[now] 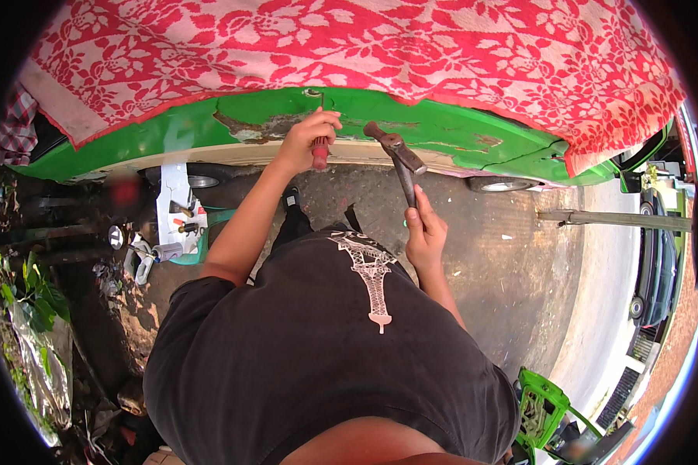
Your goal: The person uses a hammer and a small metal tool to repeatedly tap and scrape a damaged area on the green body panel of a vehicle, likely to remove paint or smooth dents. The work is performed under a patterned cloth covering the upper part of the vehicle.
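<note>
My left hand (304, 141) is closed round the red handle of a screwdriver (319, 157), whose thin shaft points away from me toward the green car body (364, 105). Whether its tip touches the metal I cannot tell. Near that spot the green paint is broken by a rough, peeling brown patch (267, 129). To the right, my right hand (426, 236) grips a hammer (406, 177) by its dark handle. The hammer's steel head is raised, to the right of the screwdriver and apart from it.
A red and pink flowered cloth (364, 46) drapes over the car. At left stands a white panel-like stand (174, 205) with tools and a spray-gun-like object. A wooden post (620, 220) and a parked dark car (659, 263) are at right; a green plastic chair (543, 407) is at lower right.
</note>
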`<action>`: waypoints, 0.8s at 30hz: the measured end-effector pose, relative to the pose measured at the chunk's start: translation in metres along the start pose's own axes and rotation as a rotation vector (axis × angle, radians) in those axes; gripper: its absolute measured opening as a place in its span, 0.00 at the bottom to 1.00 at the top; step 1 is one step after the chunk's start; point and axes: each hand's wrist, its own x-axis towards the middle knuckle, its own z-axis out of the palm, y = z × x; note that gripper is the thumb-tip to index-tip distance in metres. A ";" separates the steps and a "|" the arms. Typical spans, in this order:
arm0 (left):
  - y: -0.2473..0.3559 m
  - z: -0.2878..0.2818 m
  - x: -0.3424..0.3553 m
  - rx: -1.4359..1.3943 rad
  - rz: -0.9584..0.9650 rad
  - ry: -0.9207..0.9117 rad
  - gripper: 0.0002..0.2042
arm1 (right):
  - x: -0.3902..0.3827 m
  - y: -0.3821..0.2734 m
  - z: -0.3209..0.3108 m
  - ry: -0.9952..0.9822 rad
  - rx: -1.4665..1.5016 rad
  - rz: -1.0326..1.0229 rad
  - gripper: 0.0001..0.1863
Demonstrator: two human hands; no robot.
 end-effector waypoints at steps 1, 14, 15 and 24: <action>-0.001 0.000 0.000 0.003 0.001 0.001 0.15 | 0.000 -0.002 0.000 -0.001 0.002 0.003 0.22; 0.000 0.001 0.001 -0.001 -0.005 0.005 0.14 | -0.002 -0.007 -0.002 -0.011 0.014 0.007 0.22; 0.000 0.001 0.002 0.013 -0.012 0.001 0.12 | -0.002 -0.008 -0.002 -0.017 0.018 0.014 0.22; 0.012 0.002 0.021 0.013 -0.124 -0.021 0.14 | 0.002 -0.014 0.002 -0.040 0.069 -0.260 0.21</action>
